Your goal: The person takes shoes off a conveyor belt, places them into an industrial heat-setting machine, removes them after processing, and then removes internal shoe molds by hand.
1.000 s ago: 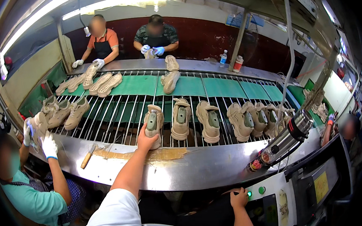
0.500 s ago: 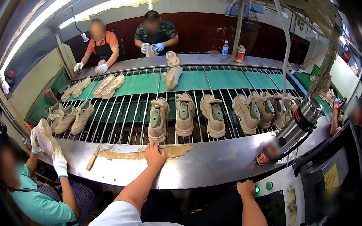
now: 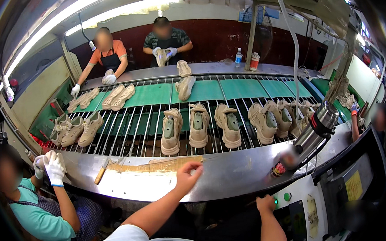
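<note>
My left hand (image 3: 189, 176) hovers over the metal ledge (image 3: 225, 172) with nothing in it, its fingers loosely bent and apart. Just beyond it, three beige sneakers (image 3: 170, 133) stand toe-down toward me on the conveyor's metal rods, green shoe lasts inside them. My right hand (image 3: 266, 203) is at the corner of a white control box (image 3: 278, 217), fingers curled against its edge beside a lit green button (image 3: 276, 201). Part of those fingers is hidden.
A wooden-handled tool (image 3: 101, 173) lies on the ledge at left; a steel thermos (image 3: 317, 132) stands at right. More sneakers (image 3: 262, 122) sit on the rods, with soles (image 3: 123, 97) on the green belt. Gloved co-workers handle shoes at the left and far side.
My left hand has drawn back from the nearest sneaker's toe, moving right and toward me. My right hand stays at the control box. The co-worker at left has raised the shoe closer.
</note>
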`<state>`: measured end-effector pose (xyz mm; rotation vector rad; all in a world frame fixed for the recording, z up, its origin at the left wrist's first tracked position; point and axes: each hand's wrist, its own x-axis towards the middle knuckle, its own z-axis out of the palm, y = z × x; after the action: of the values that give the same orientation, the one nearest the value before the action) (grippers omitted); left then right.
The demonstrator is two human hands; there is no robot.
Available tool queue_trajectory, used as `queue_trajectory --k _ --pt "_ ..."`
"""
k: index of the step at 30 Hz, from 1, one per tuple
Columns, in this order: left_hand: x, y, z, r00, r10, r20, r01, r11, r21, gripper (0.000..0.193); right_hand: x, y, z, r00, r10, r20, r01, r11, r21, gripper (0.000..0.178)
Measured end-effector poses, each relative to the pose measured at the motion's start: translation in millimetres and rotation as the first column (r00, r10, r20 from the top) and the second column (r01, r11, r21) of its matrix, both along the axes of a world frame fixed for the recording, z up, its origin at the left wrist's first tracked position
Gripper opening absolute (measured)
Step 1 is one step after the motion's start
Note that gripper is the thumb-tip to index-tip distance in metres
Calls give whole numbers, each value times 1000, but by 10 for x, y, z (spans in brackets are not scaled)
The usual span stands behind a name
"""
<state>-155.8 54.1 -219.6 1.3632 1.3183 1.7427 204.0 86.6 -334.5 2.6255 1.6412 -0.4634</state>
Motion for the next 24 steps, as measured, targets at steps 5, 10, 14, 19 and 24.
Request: queue_trajectory --k 5,10,14,19,24 --pt "609 -860 1721 575 -811 -107 526 267 807 12 -95 13 61 1000 2 -19 -2 1000 -9 49" --pt "887 -1108 2257 349 -916 -196 577 45 816 6 12 -24 -18 999 -14 -50 15 1000 22 47" --pt "983 -1233 2227 351 -930 -110 557 114 823 14 8 -61 -66 997 -19 -74 24 997 69 45" --pt "983 -1276 2236 339 -932 -130 579 98 809 13 -16 -94 11 997 -14 -69 21 996 90 44" --pt "909 -1282 2319 259 -961 -101 586 73 807 9 -14 -104 -3 998 -12 -54 17 996 86 43"
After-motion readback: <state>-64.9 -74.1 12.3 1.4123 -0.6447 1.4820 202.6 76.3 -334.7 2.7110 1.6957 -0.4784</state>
